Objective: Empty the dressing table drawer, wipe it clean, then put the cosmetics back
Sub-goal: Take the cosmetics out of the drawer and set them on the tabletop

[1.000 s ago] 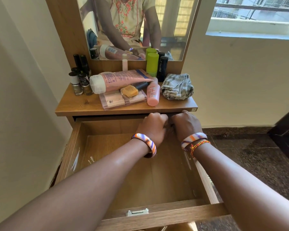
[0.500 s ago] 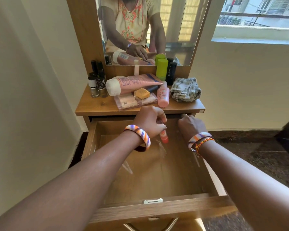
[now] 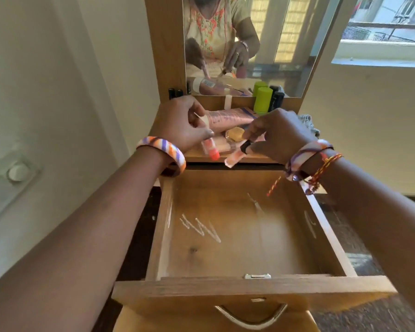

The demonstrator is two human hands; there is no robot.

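The wooden drawer (image 3: 240,287) stands pulled out, with only pale scratch marks on its floor. Above its back edge, my left hand (image 3: 180,127) holds a small clear tube with an orange cap (image 3: 210,150) and a thin pale stick. My right hand (image 3: 277,135) pinches a small pale pink tube with a black cap (image 3: 235,158). Behind the hands on the dressing table top (image 3: 197,158) lie a large pink tube (image 3: 228,117), a yellow soap-like piece (image 3: 235,134) and flat packets, partly hidden.
A green bottle (image 3: 262,99) and black bottles (image 3: 277,100) stand under the mirror (image 3: 285,44). A grey cloth (image 3: 308,121) peeks out behind my right hand. Wall at the left, window at upper right, dark floor either side.
Both hands rose from the back of the drawer up to the table top's front edge, each now carrying a small tube. The view shifted left and downward.
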